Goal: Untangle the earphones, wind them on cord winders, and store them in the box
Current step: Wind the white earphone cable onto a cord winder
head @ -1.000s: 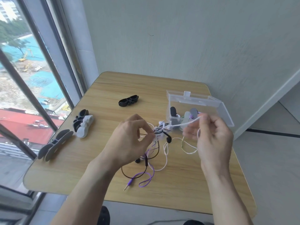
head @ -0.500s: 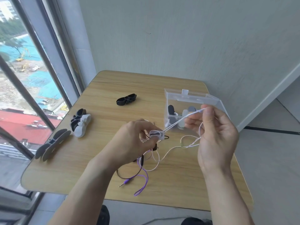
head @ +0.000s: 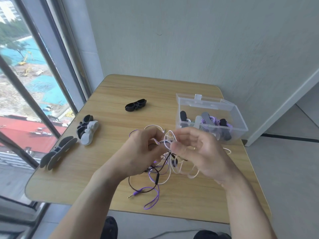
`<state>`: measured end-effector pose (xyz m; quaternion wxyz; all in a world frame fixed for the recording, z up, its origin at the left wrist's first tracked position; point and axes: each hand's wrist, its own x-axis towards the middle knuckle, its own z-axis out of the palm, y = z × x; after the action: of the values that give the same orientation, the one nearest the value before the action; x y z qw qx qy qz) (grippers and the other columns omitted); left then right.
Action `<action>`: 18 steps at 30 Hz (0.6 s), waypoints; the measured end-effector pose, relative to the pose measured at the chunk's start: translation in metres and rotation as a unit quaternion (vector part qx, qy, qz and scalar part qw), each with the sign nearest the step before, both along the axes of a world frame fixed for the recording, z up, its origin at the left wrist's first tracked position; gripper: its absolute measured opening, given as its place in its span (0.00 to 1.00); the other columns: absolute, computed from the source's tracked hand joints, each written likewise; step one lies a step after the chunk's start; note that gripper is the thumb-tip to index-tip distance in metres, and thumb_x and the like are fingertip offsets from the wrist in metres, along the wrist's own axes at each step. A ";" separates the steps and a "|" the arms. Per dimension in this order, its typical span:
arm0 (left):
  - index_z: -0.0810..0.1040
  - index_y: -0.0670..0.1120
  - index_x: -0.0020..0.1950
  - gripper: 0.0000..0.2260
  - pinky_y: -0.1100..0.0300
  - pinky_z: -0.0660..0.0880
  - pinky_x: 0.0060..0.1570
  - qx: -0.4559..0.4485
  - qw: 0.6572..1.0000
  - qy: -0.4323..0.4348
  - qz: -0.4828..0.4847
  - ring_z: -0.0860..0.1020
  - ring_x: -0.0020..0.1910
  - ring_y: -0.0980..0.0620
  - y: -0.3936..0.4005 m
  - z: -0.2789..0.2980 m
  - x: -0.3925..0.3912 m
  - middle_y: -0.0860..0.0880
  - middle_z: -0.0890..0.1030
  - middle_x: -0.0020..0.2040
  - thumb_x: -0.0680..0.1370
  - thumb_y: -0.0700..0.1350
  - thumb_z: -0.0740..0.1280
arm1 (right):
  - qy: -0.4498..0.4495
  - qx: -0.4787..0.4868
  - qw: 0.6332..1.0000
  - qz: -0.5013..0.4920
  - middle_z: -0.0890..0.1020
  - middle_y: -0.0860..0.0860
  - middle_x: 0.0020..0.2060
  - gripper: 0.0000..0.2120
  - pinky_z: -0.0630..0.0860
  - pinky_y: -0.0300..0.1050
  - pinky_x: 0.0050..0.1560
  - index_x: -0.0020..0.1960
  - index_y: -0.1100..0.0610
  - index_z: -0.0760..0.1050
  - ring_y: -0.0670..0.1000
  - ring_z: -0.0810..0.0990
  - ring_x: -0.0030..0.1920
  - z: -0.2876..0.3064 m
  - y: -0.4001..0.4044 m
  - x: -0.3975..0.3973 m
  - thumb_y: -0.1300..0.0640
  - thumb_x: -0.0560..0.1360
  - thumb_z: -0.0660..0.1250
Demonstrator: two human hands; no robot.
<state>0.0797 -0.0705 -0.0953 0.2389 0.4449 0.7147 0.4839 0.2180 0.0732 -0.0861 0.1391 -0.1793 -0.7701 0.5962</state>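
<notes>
Head view puts the tangle of earphones point(head: 162, 163) at the near middle of the wooden table point(head: 110, 183), held just above the surface between both of my hands. I count three cords knotted together: a white cable point(head: 170, 137), a purple cable point(head: 151, 202) whose jack point(head: 133, 194) lies nearest me on the table, and a dark brown cable point(head: 133, 186) with an inline remote.

I judge these cords light, limp and thin. They will slide through the fingers easily, and a hard tug would likely tighten the knot or strain the joints at the earbuds. The better hold, I think, is a pinch on one cable close to the knot, with the rest left slack.

My left hand point(head: 143, 152) has its fingers curled in around the left side of the bundle, gripping cords there. My right hand point(head: 195, 152) pinches a loop of the white cable between thumb and forefinger, with the other fingers spread loosely.

At the far right stands the clear plastic box point(head: 240, 114), lid open, with several wound earphones already inside. Spare cord winders wait on the left: a black winder point(head: 136, 105) far centre, a black and white pair point(head: 87, 129), and two grey winders point(head: 57, 152) at the left edge.
</notes>
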 end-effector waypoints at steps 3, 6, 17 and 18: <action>0.76 0.43 0.47 0.08 0.53 0.73 0.34 0.002 0.998 -0.062 -0.011 0.78 0.30 0.51 0.001 -0.003 -0.001 0.45 0.81 0.33 0.79 0.48 0.69 | 0.009 0.001 1.000 -0.010 0.87 0.53 0.44 0.09 0.79 0.43 0.43 0.53 0.54 0.83 0.51 0.84 0.45 -0.003 0.000 -0.001 0.54 0.74 0.76; 0.77 0.43 0.48 0.12 0.50 0.73 0.38 0.014 0.990 -0.129 -0.045 0.80 0.34 0.48 0.001 -0.003 -0.005 0.43 0.82 0.37 0.76 0.51 0.71 | 0.016 -0.036 0.999 -0.037 0.86 0.61 0.42 0.06 0.78 0.45 0.36 0.51 0.59 0.84 0.55 0.81 0.37 -0.005 0.001 -0.003 0.60 0.75 0.74; 0.76 0.41 0.47 0.09 0.60 0.73 0.34 0.071 0.978 -0.188 -0.058 0.79 0.34 0.49 0.001 -0.001 -0.006 0.46 0.84 0.39 0.74 0.44 0.73 | 0.041 -0.135 0.989 0.039 0.84 0.58 0.44 0.13 0.78 0.46 0.34 0.51 0.63 0.81 0.58 0.78 0.38 -0.003 0.010 0.008 0.62 0.68 0.76; 0.76 0.40 0.47 0.09 0.60 0.73 0.34 0.070 0.977 -0.193 -0.062 0.79 0.34 0.49 0.001 0.000 -0.005 0.46 0.83 0.39 0.75 0.43 0.73 | 0.044 -0.125 0.991 0.029 0.84 0.57 0.43 0.13 0.76 0.44 0.32 0.50 0.63 0.80 0.56 0.77 0.38 -0.003 0.009 0.006 0.61 0.68 0.75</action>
<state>0.0750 -0.0693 -0.0954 0.3699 0.4024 0.5903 0.5940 0.2241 0.0819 -0.0895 0.1322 -0.1463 -0.6872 0.6992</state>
